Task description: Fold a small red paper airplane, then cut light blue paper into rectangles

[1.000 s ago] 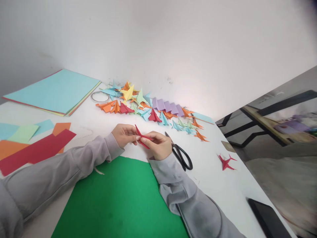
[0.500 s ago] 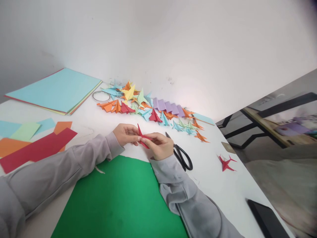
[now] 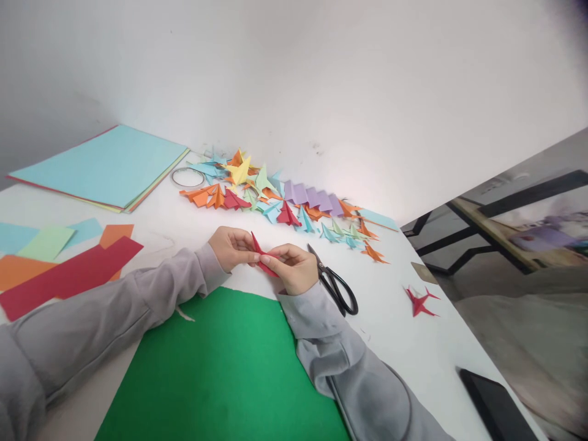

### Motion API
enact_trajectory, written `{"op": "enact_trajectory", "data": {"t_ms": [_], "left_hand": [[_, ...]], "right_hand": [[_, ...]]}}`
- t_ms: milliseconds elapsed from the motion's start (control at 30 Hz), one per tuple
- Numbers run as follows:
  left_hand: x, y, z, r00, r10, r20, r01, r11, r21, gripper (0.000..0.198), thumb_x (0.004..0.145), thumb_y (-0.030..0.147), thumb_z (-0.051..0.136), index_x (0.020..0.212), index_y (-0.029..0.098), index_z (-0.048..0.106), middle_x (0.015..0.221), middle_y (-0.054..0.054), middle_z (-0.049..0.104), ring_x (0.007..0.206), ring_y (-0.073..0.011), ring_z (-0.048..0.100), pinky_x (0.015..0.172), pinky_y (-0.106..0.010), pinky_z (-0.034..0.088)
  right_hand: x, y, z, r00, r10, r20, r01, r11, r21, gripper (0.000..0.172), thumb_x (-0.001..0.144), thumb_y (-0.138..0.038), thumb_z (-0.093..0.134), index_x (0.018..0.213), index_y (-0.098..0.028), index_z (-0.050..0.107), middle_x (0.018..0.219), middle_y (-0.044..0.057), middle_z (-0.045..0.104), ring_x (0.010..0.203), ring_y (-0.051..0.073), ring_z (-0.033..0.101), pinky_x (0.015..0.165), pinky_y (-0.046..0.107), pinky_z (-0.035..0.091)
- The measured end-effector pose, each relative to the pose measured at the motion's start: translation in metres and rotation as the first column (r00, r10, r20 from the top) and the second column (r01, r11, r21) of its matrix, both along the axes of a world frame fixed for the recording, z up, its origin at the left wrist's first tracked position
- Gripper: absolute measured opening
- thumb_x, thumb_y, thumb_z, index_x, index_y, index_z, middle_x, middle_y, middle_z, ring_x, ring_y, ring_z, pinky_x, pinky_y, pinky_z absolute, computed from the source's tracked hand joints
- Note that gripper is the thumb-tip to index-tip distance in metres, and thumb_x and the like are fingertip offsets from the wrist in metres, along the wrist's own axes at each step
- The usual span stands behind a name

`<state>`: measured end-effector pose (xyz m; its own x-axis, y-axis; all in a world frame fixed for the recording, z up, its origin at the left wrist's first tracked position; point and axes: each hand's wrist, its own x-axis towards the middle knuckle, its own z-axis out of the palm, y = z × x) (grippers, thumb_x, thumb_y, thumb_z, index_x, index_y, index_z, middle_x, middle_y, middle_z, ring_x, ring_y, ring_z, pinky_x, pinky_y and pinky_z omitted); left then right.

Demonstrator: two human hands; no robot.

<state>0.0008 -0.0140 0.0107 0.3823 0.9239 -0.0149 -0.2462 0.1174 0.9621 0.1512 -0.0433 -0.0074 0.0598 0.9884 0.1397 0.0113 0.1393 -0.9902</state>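
1. Head view, far left: paper strips (image 3: pixel 78 275) are lying flat, unfolded; sheet stack (image 3: pixel 98 165) is sitting behind them.
2. Left hand (image 3: pixel 233 248) is pinching one side of red folded piece (image 3: pixel 256 243).
3. That piece is sitting between both hands, near green sheet's (image 3: pixel 220 361) far edge. Looks part-folded; folds left, can't tell.
4. Folded pieces (image 3: pixel 287 214) are lying in a band along the wall (image 3: pixel 294 92), looking done.
5. Right hand (image 3: pixel 294 266) is gripping the other side.
6. Scissors (image 3: pixel 333 294) are lying just beside it; second red piece (image 3: pixel 419 303) is resting well apart, looking finished.
7. Containers: none showing; pieces are lying loose on table (image 3: pixel 390 343).
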Motion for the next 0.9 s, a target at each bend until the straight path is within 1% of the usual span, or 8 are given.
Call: {"op": "enact_trajectory", "data": {"t_ms": [133,233,433,567,633,733,900], "left_hand": [[-0.0001,-0.0012,0.0014,1.0,-0.005,-0.018,0.006,0.999,0.037,0.026,0.038,0.022,0.084,0.052,0.012,0.064,0.046,-0.002,0.064,0.041,-0.0111,0.058,0.044,-0.02,0.048],[0.0004,-0.002,0.0033,0.999,0.018,-0.041,-0.016,0.998,0.055,0.026,0.038,0.02,0.084,0.05,0.013,0.062,0.043,-0.001,0.062,0.04,-0.0104,0.057,0.042,-0.02,0.047],[0.0021,-0.0008,0.0025,0.998,0.03,-0.049,-0.028,0.999,0.041,0.029,0.037,0.02,0.083,0.049,0.012,0.057,0.04,-0.001,0.059,0.037,-0.0102,0.054,0.039,-0.02,0.043],[0.0027,0.0002,-0.0004,0.996,0.057,-0.064,-0.054,0.998,0.037,0.028,0.037,0.018,0.082,0.047,0.012,0.057,0.036,0.002,0.055,0.034,-0.0069,0.049,0.037,-0.018,0.04],[0.0023,0.0008,-0.0015,0.998,0.039,-0.058,-0.038,0.999,0.032,0.027,0.04,0.019,0.082,0.047,0.012,0.057,0.035,0.002,0.055,0.033,-0.0064,0.048,0.035,-0.017,0.038],[0.0013,0.0017,-0.0022,0.999,0.011,-0.046,-0.011,1.0,0.008,0.028,0.042,0.024,0.081,0.049,0.012,0.057,0.037,0.0,0.057,0.032,-0.0074,0.049,0.034,-0.018,0.037],[0.0012,0.0017,-0.001,0.999,-0.015,-0.044,0.014,1.0,-0.023,0.032,0.042,0.029,0.083,0.052,0.011,0.058,0.037,0.001,0.057,0.032,-0.0074,0.049,0.034,-0.018,0.038]], "right_hand": [[0.0012,0.0006,0.0002,1.0,0.0,0.025,0.0,1.0,0.016,0.028,0.052,-0.039,0.08,0.056,-0.017,0.063,0.048,0.0,0.062,0.041,0.009,0.051,0.04,0.022,0.041],[0.0019,0.0003,0.0011,0.999,0.016,0.031,-0.017,1.0,0.024,0.027,0.054,-0.039,0.079,0.055,-0.017,0.062,0.046,-0.001,0.06,0.04,0.008,0.048,0.038,0.021,0.038],[-0.001,0.0005,0.0001,0.998,0.052,-0.046,-0.052,0.999,0.001,0.026,0.057,-0.038,0.077,0.057,-0.018,0.061,0.051,0.0,0.065,0.045,0.011,0.056,0.044,0.024,0.045],[-0.003,0.0028,-0.0029,0.993,0.074,-0.094,-0.081,0.994,-0.071,0.03,0.048,-0.034,0.083,0.057,-0.017,0.059,0.051,0.0,0.066,0.047,0.013,0.061,0.047,0.024,0.048],[-0.0031,0.0029,-0.0023,0.989,0.089,-0.117,-0.101,0.989,-0.107,0.03,0.045,-0.03,0.084,0.056,-0.017,0.059,0.05,0.0,0.066,0.046,0.014,0.061,0.047,0.024,0.049],[-0.0028,0.0021,0.0007,0.977,0.114,-0.18,-0.139,0.982,-0.129,0.028,0.047,-0.027,0.084,0.056,-0.016,0.06,0.05,0.0,0.067,0.045,0.012,0.061,0.048,0.023,0.049],[-0.0018,0.0027,0.0013,0.959,0.147,-0.243,-0.184,0.974,-0.135,0.027,0.048,-0.025,0.084,0.054,-0.016,0.059,0.049,-0.002,0.066,0.043,0.009,0.059,0.047,0.019,0.049]]}}
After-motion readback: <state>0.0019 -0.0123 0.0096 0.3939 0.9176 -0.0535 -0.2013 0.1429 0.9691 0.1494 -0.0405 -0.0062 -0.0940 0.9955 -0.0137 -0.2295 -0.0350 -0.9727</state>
